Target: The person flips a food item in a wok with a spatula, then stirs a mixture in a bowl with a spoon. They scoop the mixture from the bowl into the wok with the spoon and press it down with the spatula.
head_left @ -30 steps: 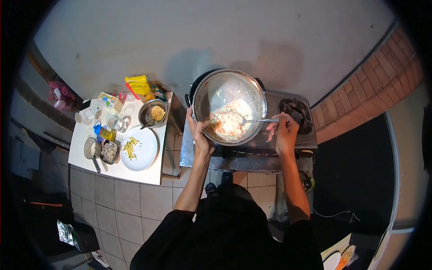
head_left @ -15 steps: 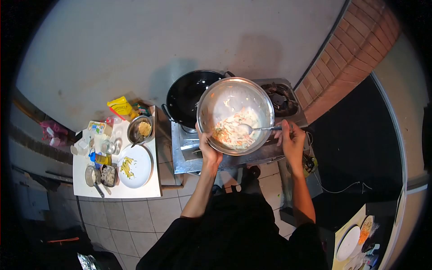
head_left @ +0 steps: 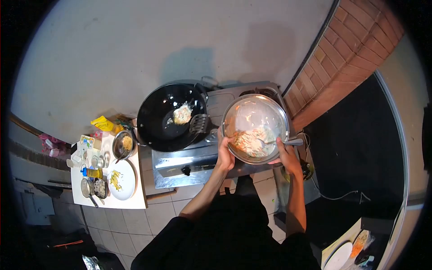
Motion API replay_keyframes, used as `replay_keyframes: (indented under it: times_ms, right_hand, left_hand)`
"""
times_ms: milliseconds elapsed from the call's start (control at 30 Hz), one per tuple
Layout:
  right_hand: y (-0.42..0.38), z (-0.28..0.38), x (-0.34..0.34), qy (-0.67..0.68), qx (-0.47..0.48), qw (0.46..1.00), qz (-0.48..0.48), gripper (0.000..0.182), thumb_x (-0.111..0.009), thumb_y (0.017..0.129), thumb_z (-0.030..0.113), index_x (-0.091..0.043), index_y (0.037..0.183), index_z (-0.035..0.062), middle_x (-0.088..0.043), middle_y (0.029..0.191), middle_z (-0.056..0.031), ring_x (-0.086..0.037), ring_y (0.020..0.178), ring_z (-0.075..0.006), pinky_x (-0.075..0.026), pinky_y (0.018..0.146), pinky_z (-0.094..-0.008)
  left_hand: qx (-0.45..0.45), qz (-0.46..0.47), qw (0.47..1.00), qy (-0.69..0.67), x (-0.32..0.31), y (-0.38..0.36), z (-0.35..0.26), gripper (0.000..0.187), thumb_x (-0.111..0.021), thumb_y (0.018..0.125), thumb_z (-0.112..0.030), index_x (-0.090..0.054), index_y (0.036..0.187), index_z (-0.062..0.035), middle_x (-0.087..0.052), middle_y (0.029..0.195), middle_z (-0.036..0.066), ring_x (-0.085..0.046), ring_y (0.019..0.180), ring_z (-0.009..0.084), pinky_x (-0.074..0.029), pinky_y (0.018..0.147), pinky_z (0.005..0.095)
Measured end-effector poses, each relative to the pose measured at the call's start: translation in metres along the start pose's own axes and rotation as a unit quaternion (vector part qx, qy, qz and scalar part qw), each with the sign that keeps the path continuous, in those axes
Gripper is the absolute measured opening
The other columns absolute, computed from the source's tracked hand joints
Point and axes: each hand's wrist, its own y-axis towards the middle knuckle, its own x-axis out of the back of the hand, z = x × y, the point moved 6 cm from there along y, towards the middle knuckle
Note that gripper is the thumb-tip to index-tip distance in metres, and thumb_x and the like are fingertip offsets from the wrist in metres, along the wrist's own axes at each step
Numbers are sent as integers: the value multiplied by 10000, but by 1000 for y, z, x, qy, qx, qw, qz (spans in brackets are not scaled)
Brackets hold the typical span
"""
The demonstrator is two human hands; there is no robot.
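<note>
A steel mixing bowl (head_left: pixel 258 108) is tilted toward me and holds a pale, wet mix with orange shreds (head_left: pixel 252 141). My left hand (head_left: pixel 226 155) grips its left rim. On the lower right rim, my right hand (head_left: pixel 288 157) has its thumb on top and fingers beneath the bowl. A metal spoon (head_left: pixel 293 142) rests in the mix, its handle crossing the rim by my right thumb. Left of the bowl, a black wok (head_left: pixel 155 119) contains one pale lump of mix (head_left: pixel 182 114). A slotted spatula (head_left: pixel 199 123) lies over the wok's right edge.
The steel stove (head_left: pixel 180 173) bears the wok, with another burner (head_left: pixel 258 92) partly behind the bowl. On the left, a white table (head_left: pixel 139 198) carries a plate of cut strips (head_left: pixel 128 189), a metal bowl (head_left: pixel 119 150) and a yellow bottle (head_left: pixel 93 173). A brick pillar (head_left: pixel 324 63) stands right.
The view has shifted, and the bowl now sits right of the wok, uncovering the lump and spatula. My right hand has gone from the spoon's handle to the bowl's rim.
</note>
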Motion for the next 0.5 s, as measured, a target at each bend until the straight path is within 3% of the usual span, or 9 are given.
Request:
replay_keyframes:
  times_ms: [67,133,267,333,367,433,467,500]
  right_hand:
    - [23,-1,20,24,2,1000,-12,552,-500,924,381,-473,1144,-124,-581,1016,-203,-637,793,-252,-589,547,-356]
    - [53,-3,41,27,11,999,-35,500,-481,940,328,-499,1052,-159,-564,1006,-220,-642,738,-251,-596,544,-348]
    - [101,-11,70,59,2,998,-6,447,-490,940,303,-484,1047,-131,-574,896,-195,-636,659,-234,-587,509,-325]
    - [116,-5,76,28,-10,1000,-7,437,-489,942,295,-468,1064,-124,-573,864,-182,-626,616,-224,-581,490,-322]
    - [123,-5,79,-3,-21,1000,-14,428,-487,944,286,-451,1082,-118,-572,832,-169,-617,572,-215,-575,471,-319]
    - [140,-12,81,4,-39,999,7,416,-482,947,275,-435,1098,-109,-570,812,-160,-607,543,-206,-567,454,-312]
    - [147,-18,83,10,-51,998,18,404,-476,950,264,-420,1115,-101,-568,792,-151,-597,513,-197,-559,437,-306]
    - [156,-24,85,11,-59,998,24,404,-476,950,264,-420,1115,-101,-568,792,-151,-597,513,-197,-559,437,-306]
  left_hand:
    - [19,-4,1000,3,-6,23,21,514,-389,834,-241,-450,1246,61,-529,1239,169,-495,1160,265,-369,1001,381]
    - [33,-20,999,18,-34,38,25,522,-384,841,-254,-444,1248,67,-530,1237,168,-507,1147,268,-375,997,382]
    - [21,-26,993,114,-23,91,54,553,-362,858,-316,-430,1270,47,-525,1243,166,-518,1129,280,-372,999,394]
    - [43,5,991,130,-34,105,53,478,-369,826,-220,-394,1275,-57,-405,1295,147,-370,1234,270,-303,1032,404]
    - [39,-4,991,131,-36,107,54,478,-369,826,-220,-394,1275,-57,-405,1295,147,-370,1234,270,-303,1032,404]
    - [70,-98,957,263,-76,88,27,586,-279,906,-387,-384,1304,30,-461,1297,197,-422,1216,292,-296,1037,392]
    - [74,-108,956,264,-58,97,35,586,-279,906,-387,-384,1304,30,-461,1297,197,-422,1216,292,-296,1037,392]
    - [30,-96,927,360,-32,113,40,585,-254,922,-398,-384,1295,32,-448,1303,198,-397,1234,288,-289,1035,387]
